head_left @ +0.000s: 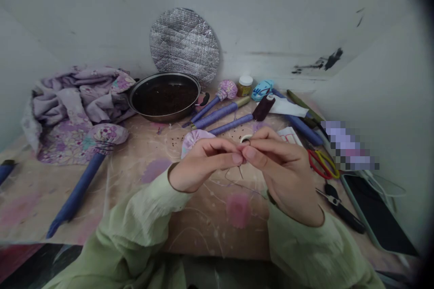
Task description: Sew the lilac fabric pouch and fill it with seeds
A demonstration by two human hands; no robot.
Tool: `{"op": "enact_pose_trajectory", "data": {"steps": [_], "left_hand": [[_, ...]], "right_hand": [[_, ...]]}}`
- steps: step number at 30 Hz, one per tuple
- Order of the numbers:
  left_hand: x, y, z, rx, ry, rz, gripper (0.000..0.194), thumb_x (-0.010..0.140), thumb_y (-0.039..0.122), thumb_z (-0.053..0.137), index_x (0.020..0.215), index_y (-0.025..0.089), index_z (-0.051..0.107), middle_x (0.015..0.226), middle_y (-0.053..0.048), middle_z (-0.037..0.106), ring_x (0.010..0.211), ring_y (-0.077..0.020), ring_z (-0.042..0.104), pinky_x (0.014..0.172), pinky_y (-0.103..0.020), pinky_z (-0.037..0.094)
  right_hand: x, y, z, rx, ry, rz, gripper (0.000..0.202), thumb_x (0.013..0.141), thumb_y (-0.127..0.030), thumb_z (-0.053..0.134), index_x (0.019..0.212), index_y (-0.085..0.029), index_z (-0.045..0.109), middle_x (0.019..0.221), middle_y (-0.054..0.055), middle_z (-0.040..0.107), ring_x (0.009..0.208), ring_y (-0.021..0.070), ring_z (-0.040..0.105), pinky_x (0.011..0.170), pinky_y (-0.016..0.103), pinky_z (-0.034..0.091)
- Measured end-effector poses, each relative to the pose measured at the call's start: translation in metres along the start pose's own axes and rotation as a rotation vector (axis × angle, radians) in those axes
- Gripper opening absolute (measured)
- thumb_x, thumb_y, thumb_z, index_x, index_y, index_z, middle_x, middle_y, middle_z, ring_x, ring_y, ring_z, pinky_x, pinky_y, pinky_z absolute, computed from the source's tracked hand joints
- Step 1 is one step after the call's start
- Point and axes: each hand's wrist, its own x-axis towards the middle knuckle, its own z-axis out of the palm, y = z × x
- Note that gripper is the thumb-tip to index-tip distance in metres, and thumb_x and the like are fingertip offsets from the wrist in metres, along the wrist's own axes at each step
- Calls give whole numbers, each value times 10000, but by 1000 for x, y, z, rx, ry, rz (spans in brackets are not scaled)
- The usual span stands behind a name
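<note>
My left hand (206, 158) and my right hand (283, 167) meet fingertip to fingertip above the table. Both pinch a dark thread, and a thin needle (240, 172) points down below the fingertips. A loose length of the thread trails down and right toward my right sleeve. Just behind my right fingers is part of a pale ring-shaped object (246, 137). A round floral cloth bundle (196, 139) lies behind my left hand, partly hidden by it. Which hand bears the needle is hard to tell.
Behind stand a dark pan (165, 99), a lidded jar (244, 86) and a dark thread spool (263, 107). Floral cloth (68, 117) and a blue-handled bundle (81, 180) lie left. To the right are scissors (323, 164), a black-handled tool (346, 212) and a phone (379, 212).
</note>
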Motion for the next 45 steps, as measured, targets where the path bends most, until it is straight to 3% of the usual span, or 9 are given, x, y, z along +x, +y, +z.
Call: {"op": "enact_pose_trajectory", "data": {"steps": [9,19,32,45], "left_hand": [[-2,0,2,-43,-69,-73,172,663,257,726,638,125,619,627,5,568,560,-58,415,550,-217,302],[-3,-2,3,-155,-84,-153,174,660,266,700,600,129,610,595,10,493,561,-71,394,553,-224,318],[-3,-3,4,-170,-96,-165,164,661,262,689,603,130,612,599,5,467,574,-78,377,542,-226,311],[-4,-4,7,-142,-82,-163,163,635,268,686,571,140,606,580,2,469,566,-85,371,535,-235,320]], "right_hand": [[0,5,-2,51,74,-48,149,784,-195,675,854,-312,736,745,-10,588,738,114,530,630,277,422],[1,5,-1,16,126,-42,80,788,-241,667,800,-297,723,734,-12,590,735,127,532,681,307,450],[3,5,-5,103,137,13,66,774,-257,682,774,-307,727,725,-21,592,720,107,539,666,265,454],[6,3,-6,62,183,-19,47,785,-293,675,783,-306,720,743,-10,616,728,130,572,694,313,487]]}}
